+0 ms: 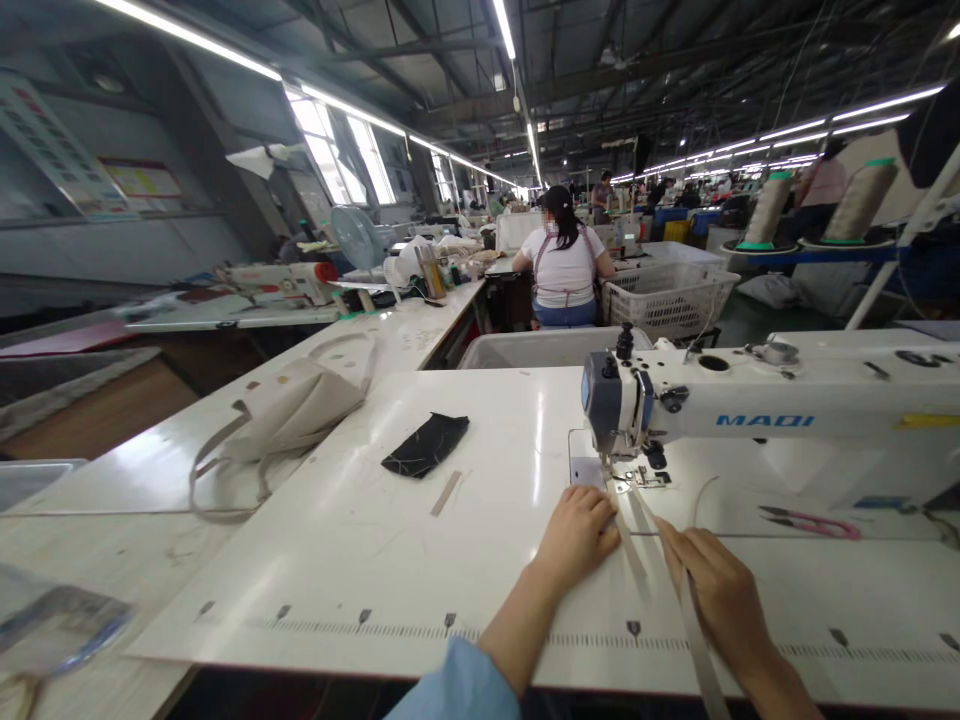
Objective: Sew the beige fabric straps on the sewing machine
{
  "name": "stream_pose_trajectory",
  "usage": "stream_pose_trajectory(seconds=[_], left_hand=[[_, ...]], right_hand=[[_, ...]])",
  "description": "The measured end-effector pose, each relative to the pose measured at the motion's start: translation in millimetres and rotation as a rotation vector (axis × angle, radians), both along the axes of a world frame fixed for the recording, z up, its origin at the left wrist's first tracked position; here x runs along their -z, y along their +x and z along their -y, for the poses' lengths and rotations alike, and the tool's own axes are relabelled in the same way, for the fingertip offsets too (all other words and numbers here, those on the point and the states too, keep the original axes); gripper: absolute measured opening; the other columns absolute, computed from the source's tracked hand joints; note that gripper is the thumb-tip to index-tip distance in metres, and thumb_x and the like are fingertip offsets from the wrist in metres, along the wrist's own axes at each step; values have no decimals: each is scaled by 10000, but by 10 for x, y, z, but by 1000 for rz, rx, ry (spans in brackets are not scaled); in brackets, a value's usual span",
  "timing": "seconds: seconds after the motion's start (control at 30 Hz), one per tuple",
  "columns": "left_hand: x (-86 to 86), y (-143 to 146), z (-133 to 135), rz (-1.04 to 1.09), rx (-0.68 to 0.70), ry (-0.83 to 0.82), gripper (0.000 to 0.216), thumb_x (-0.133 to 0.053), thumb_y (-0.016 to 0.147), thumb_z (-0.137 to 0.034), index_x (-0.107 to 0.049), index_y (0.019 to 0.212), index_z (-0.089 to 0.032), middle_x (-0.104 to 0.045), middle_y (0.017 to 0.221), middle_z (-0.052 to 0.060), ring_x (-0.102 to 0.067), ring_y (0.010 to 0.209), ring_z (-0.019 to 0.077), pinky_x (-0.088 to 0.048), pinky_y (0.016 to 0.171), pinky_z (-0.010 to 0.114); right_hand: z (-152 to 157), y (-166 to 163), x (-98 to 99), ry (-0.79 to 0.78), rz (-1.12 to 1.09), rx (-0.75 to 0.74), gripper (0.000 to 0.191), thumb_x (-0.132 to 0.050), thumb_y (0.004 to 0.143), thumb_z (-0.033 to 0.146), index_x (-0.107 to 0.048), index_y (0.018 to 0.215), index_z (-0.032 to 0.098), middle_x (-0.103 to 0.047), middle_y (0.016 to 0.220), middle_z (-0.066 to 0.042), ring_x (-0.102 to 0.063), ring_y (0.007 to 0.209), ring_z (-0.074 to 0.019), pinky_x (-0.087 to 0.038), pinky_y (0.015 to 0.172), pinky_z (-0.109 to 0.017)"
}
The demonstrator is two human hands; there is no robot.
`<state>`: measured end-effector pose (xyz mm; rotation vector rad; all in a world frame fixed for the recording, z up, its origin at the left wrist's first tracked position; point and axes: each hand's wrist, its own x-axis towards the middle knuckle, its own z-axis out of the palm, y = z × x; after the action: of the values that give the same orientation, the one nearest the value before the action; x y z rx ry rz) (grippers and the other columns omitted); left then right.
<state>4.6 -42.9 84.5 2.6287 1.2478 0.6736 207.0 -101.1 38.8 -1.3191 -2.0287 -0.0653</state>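
Your right hand [712, 580] grips a beige fabric strip [699, 640], near right, that leads toward the MAQI sewing machine [780, 392]. Your left hand [581, 528] lies beside the strip, fingers bent; I cannot tell its grip.

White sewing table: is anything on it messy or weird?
A little messy, yes. On the white table, a dark cloth piece lies crooked with stray pale threads on it, and a short beige strip lies beside it. They look like leftovers, perhaps. I see no spill.
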Motion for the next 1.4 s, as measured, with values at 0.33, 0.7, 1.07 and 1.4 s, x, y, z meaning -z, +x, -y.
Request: stream_pose_trajectory(seconds=[0.33, 0.7, 1.07, 1.4], left_hand=[[3, -15, -2, 32, 14, -1, 172, -592, 766, -195, -604, 938, -193, -637, 969, 49, -546, 979, 213, -418, 888, 361], [-14, -5, -25, 7, -5, 13, 149, -549, 839, -278, -600, 947, -190, -648, 961, 48, -560, 964, 203, -410, 892, 380], [-46, 5, -24, -78, -108, 34, 298, -487, 865, -252, -509, 1153, -179, -564, 1128, 84, -480, 1087, 231, -383, 971, 426], [-20, 13, -37, -60, -85, 10, 285, -456, 869, -192, -528, 1145, -195, -585, 1177, 66, -476, 1135, 228, -332, 1005, 457]], right_hand=[[8, -38, -52, -19, 20, -31, 325, -347, 956, 215, -477, 1249, 162, -550, 818, -49, -531, 769, -180, -440, 699, -323], [7, -24, -75, -72, 10, -153, 344, -326, 950, 174, -468, 1263, 168, -569, 868, -62, -545, 815, -191, -468, 728, -338], [-96, -273, -251, -87, -7, -131, 274, -335, 938, 154, -567, 1083, 164, -540, 775, -40, -525, 741, -182, -439, 646, -309], [-199, -345, -206, -57, 22, -115, 261, -359, 925, 137, -601, 1019, 168, -557, 764, -35, -539, 739, -166, -453, 659, -288]])
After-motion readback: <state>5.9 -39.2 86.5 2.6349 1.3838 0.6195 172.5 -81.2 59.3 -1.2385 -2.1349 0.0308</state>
